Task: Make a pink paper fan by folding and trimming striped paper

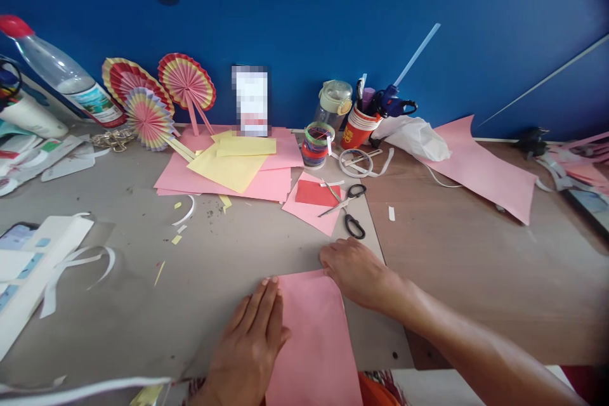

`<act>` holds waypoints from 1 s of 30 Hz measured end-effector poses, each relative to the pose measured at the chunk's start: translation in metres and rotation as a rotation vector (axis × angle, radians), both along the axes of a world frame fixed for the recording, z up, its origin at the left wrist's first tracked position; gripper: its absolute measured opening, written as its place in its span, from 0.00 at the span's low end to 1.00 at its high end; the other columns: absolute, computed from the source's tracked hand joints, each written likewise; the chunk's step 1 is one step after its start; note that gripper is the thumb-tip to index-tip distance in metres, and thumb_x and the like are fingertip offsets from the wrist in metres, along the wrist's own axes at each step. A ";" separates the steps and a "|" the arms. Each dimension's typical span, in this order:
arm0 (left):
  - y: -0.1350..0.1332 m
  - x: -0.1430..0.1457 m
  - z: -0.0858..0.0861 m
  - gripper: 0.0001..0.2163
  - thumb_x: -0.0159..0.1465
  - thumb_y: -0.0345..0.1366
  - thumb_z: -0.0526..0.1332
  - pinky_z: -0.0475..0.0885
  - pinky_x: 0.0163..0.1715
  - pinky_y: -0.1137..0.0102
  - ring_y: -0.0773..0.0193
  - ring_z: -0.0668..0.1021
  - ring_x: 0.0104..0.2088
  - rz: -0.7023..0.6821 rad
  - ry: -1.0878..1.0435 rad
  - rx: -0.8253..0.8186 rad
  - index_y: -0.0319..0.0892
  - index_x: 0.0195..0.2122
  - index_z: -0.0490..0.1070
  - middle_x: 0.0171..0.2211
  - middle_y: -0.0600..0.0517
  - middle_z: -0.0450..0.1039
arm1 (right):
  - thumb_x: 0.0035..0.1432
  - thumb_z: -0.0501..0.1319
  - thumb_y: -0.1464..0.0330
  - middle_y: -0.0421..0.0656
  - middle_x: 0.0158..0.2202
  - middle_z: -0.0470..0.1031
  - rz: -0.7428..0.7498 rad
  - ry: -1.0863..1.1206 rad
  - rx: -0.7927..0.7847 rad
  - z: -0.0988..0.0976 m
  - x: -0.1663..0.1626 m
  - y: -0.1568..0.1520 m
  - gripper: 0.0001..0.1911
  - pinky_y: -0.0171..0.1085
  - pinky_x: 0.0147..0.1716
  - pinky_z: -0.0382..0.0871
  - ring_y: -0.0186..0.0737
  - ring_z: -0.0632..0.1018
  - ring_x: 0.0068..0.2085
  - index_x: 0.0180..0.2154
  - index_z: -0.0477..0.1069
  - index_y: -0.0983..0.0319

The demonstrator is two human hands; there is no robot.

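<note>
A pink sheet of paper [314, 336] lies on the grey desk mat at the front edge and reaches past it toward me. Along its left edge my left hand [254, 336] rests flat, fingers stretched out together and thumb over the paper. My right hand [349, 266] is at the far right corner of the sheet with its fingers curled in on that corner; the fingertips are hidden. Just beyond the right hand lie black-handled scissors [354, 209], blades over a small red paper piece [316, 193].
Pink sheets [223, 184] and yellow sheets [233, 165] are stacked at the back. Folded paper fans [187, 82] lean against the blue wall. A paper cup [358, 128] holds pens and a glue gun [392, 101]. A bottle [71, 76] stands far left; paper scraps lie about.
</note>
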State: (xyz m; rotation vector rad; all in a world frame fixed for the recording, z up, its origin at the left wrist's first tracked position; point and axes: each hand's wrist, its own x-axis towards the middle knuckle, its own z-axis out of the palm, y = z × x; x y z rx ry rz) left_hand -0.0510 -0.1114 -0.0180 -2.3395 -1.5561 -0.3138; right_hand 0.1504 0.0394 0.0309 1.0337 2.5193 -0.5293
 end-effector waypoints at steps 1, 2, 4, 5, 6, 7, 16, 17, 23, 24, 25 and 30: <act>0.001 0.000 0.001 0.17 0.71 0.39 0.46 0.65 0.53 0.65 0.59 0.75 0.53 0.003 -0.013 0.000 0.38 0.49 0.71 0.53 0.46 0.74 | 0.58 0.53 0.76 0.46 0.32 0.75 -0.001 0.000 0.006 -0.001 0.000 0.000 0.07 0.38 0.33 0.54 0.40 0.73 0.33 0.32 0.69 0.63; 0.002 -0.001 0.003 0.17 0.71 0.38 0.46 0.65 0.52 0.65 0.59 0.75 0.52 0.001 -0.023 -0.003 0.38 0.49 0.71 0.52 0.46 0.74 | 0.58 0.53 0.76 0.46 0.31 0.75 0.000 0.000 0.013 -0.001 0.000 0.000 0.07 0.37 0.32 0.54 0.40 0.72 0.33 0.32 0.68 0.63; 0.004 -0.002 0.005 0.17 0.71 0.38 0.46 0.66 0.50 0.65 0.59 0.76 0.51 -0.014 -0.043 -0.006 0.38 0.47 0.72 0.52 0.47 0.75 | 0.57 0.54 0.76 0.45 0.30 0.75 -0.006 -0.008 0.029 -0.001 -0.001 0.000 0.06 0.37 0.31 0.53 0.40 0.72 0.31 0.31 0.68 0.63; 0.005 -0.002 0.006 0.17 0.71 0.38 0.45 0.67 0.50 0.66 0.60 0.76 0.51 -0.017 -0.053 -0.009 0.38 0.47 0.72 0.51 0.47 0.76 | 0.58 0.54 0.75 0.45 0.30 0.75 -0.018 -0.014 0.037 0.000 -0.001 0.001 0.06 0.37 0.30 0.52 0.40 0.72 0.31 0.31 0.68 0.63; 0.006 -0.002 0.008 0.17 0.71 0.38 0.45 0.67 0.49 0.66 0.60 0.76 0.50 -0.015 -0.061 -0.017 0.39 0.46 0.72 0.51 0.47 0.76 | 0.58 0.55 0.73 0.45 0.29 0.75 -0.036 -0.021 0.041 0.001 -0.001 0.001 0.05 0.37 0.30 0.52 0.39 0.72 0.30 0.30 0.68 0.63; 0.006 -0.002 0.009 0.17 0.71 0.37 0.45 0.67 0.49 0.65 0.60 0.77 0.50 -0.008 -0.067 -0.026 0.39 0.46 0.73 0.51 0.47 0.76 | 0.58 0.56 0.71 0.45 0.28 0.74 -0.060 -0.028 0.035 0.003 0.000 0.003 0.05 0.37 0.29 0.51 0.39 0.72 0.30 0.29 0.68 0.62; 0.002 0.004 -0.001 0.18 0.70 0.34 0.43 0.66 0.50 0.63 0.57 0.76 0.51 0.012 -0.013 0.016 0.38 0.46 0.72 0.51 0.45 0.75 | 0.61 0.51 0.76 0.44 0.33 0.74 -0.251 0.131 0.098 0.024 0.023 0.001 0.11 0.36 0.35 0.57 0.38 0.70 0.35 0.35 0.71 0.63; 0.001 0.005 -0.004 0.18 0.70 0.34 0.43 0.66 0.51 0.63 0.57 0.76 0.52 0.015 -0.006 0.015 0.38 0.46 0.72 0.51 0.45 0.75 | 0.61 0.50 0.77 0.45 0.34 0.74 -0.226 0.212 0.160 0.023 0.021 -0.005 0.12 0.37 0.37 0.58 0.39 0.70 0.36 0.36 0.71 0.63; -0.003 0.005 -0.010 0.17 0.69 0.35 0.46 0.60 0.57 0.61 0.56 0.73 0.55 0.044 -0.008 -0.016 0.38 0.51 0.69 0.53 0.43 0.73 | 0.60 0.58 0.69 0.51 0.49 0.69 0.121 0.508 0.420 -0.009 -0.007 -0.048 0.11 0.46 0.48 0.60 0.50 0.66 0.50 0.45 0.70 0.63; -0.003 0.004 -0.009 0.17 0.69 0.35 0.46 0.60 0.57 0.62 0.56 0.72 0.55 0.037 -0.001 -0.023 0.38 0.52 0.68 0.54 0.43 0.73 | 0.60 0.58 0.69 0.51 0.51 0.69 0.137 0.492 0.444 -0.016 -0.008 -0.051 0.11 0.47 0.49 0.59 0.51 0.65 0.51 0.45 0.70 0.63; -0.003 0.004 -0.008 0.16 0.69 0.35 0.46 0.60 0.57 0.62 0.56 0.72 0.56 0.029 0.001 -0.027 0.39 0.52 0.68 0.55 0.44 0.72 | 0.60 0.59 0.69 0.51 0.52 0.68 0.145 0.481 0.465 -0.021 -0.006 -0.052 0.11 0.48 0.50 0.59 0.53 0.64 0.52 0.45 0.71 0.63; -0.001 0.004 -0.004 0.17 0.70 0.36 0.44 0.61 0.56 0.62 0.56 0.73 0.55 0.022 -0.042 -0.011 0.38 0.50 0.70 0.54 0.45 0.73 | 0.60 0.57 0.73 0.47 0.48 0.73 0.014 0.545 0.434 -0.025 0.025 -0.036 0.10 0.50 0.47 0.60 0.52 0.67 0.51 0.42 0.74 0.58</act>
